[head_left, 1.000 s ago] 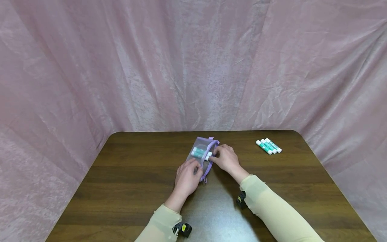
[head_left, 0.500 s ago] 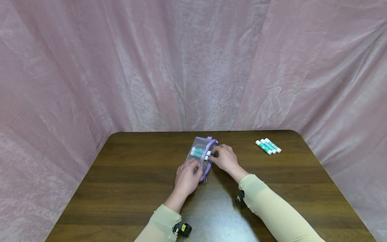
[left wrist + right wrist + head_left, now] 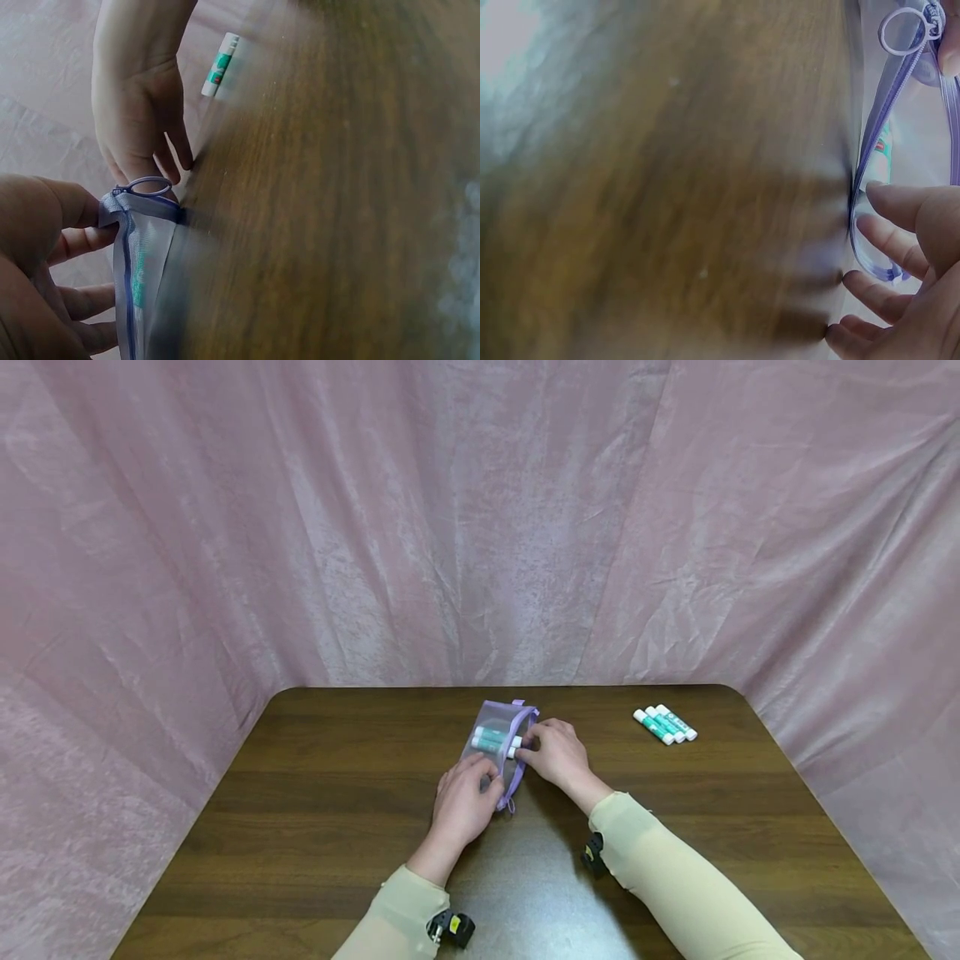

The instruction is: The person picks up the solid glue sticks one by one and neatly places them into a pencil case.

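Note:
A lilac mesh zip pouch (image 3: 487,714) lies tilted on the table with its zip mouth open toward the right. Through the mesh show two green-and-white glue sticks (image 3: 491,737), side by side, their white ends at the mouth. My left hand (image 3: 463,802) holds the pouch's near corner by the zip pull (image 3: 150,186), thumb and index finger on its edge. At the mouth, my right hand (image 3: 561,753) has thumb and index finger on the white end of a glue stick (image 3: 877,169). Part of the pouch is hidden under the left hand.
Three more glue sticks (image 3: 665,724) lie side by side at the back right of the brown wooden table (image 3: 315,793). A pink curtain (image 3: 450,527) hangs behind the table. Each sleeve carries a small black camera (image 3: 452,928).
My right hand has shifted slightly left, and the glue sticks sit a little deeper in the pouch. The left hand keeps its place on the pouch corner.

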Motion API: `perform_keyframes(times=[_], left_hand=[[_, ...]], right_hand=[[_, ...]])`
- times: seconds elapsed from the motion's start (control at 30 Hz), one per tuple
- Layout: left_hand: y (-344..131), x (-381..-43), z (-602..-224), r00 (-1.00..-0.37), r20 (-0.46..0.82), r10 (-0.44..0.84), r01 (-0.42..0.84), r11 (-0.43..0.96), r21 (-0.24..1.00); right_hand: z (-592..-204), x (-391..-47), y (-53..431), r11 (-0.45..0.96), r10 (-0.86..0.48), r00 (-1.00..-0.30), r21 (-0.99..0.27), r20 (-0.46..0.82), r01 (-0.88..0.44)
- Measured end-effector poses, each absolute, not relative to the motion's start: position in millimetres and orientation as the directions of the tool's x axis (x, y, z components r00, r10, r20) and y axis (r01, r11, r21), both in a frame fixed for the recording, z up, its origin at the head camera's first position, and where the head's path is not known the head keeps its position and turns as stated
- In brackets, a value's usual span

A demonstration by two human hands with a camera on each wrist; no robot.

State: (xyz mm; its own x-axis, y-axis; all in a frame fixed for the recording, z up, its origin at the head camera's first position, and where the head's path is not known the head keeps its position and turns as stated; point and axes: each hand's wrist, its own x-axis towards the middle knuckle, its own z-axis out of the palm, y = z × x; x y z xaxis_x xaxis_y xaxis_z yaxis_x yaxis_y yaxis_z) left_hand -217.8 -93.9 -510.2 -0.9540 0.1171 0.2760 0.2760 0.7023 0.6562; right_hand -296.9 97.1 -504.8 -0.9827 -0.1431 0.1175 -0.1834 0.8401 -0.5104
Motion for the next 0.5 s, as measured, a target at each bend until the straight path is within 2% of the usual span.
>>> perform_keyframes(times=[0.5], left_hand=[[-95.8,-218.1,-509.4,-0.959,0.263,0.104,0.259,0.697,0.669]], right_hand=[[-499.8,-295.9,103.6,0.842,-0.15,-0.982,-0.506,0.116,-0.188]])
